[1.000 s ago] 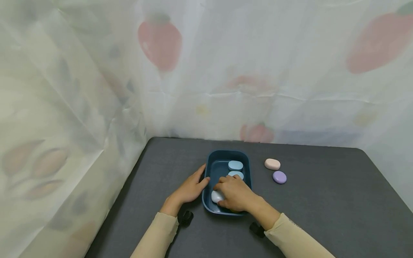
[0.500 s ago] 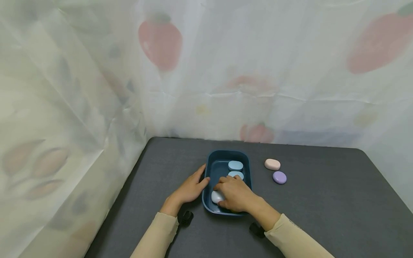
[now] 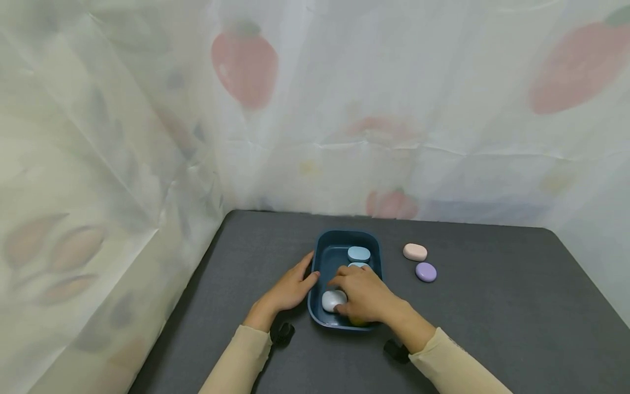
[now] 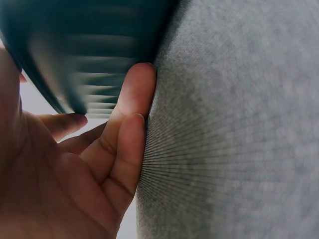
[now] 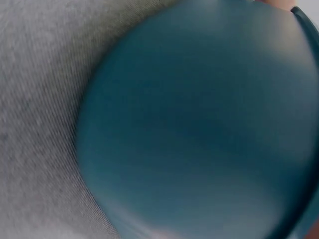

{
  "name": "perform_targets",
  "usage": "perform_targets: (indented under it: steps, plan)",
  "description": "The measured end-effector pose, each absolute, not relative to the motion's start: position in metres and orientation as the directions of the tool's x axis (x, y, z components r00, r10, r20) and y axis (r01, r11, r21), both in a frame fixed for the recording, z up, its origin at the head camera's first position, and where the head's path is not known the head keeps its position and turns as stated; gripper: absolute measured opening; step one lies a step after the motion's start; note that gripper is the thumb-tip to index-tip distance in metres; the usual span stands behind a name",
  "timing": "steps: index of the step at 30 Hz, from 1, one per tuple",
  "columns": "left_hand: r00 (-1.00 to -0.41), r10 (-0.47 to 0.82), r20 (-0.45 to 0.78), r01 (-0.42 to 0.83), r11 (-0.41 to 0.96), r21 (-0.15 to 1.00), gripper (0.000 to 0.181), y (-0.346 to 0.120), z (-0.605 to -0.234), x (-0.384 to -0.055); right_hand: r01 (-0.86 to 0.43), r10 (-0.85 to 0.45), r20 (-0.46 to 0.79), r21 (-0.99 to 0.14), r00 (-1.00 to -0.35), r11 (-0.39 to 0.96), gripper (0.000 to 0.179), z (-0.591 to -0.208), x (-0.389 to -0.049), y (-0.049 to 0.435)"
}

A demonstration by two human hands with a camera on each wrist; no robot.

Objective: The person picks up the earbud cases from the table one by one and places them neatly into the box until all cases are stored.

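A dark blue tray holds a smooth, rounded white soap-like piece at its near left. Two pale blue oval pieces, one a far pale blue piece, lie toward the back right of it. Part of a yellow piece shows beneath my right hand, whose fingers arch over the tray; its thumb tip is at the white piece's right edge. My left hand rests against the tray's left side, fairly straight fingers along the outer wall, thumb at the rim. The right fingertips are mostly hidden in the right wrist view.
To the right of the tray, on the dark grey table, lie a pale pink oval piece and a round purple piece. A fruit-printed curtain hangs behind the table and along its left.
My right hand has shifted slightly right and its fingers have come off the white piece, which now shows more fully. More of the yellow piece is visible. My left hand has stayed put.
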State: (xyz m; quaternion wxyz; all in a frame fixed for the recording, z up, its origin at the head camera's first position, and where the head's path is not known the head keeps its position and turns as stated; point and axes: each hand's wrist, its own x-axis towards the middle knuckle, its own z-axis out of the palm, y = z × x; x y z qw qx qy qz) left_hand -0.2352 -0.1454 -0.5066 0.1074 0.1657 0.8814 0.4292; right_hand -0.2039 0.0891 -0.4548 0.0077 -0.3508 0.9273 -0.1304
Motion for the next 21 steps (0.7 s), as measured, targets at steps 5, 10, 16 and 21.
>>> perform_targets:
  steps: [5,10,16,21]
  plan:
    - [-0.921,0.387,-0.049,0.201,0.578,0.791,0.064,-0.146,-0.506,-0.235,-0.63,-0.636,0.085,-0.288,-0.767,0.721,0.049,-0.45,-0.204,0.096]
    - [-0.921,0.387,-0.047,0.203,0.58,0.789,0.063,-0.146,-0.507,-0.235,-0.621,-0.626,0.101,-0.316,-0.773,0.717,0.048,-0.446,-0.206,0.104]
    - [-0.922,0.383,-0.054,0.198,0.587,0.785,0.064,-0.145,-0.505,-0.235,-0.605,-0.606,0.119,-0.342,-0.787,0.719,0.043,-0.439,-0.207,0.115]
    - [-0.925,0.376,-0.058,0.193,0.594,0.781,0.064,-0.145,-0.505,-0.235,-0.578,-0.572,0.134,-0.358,-0.809,0.734,0.041,-0.431,-0.208,0.126]
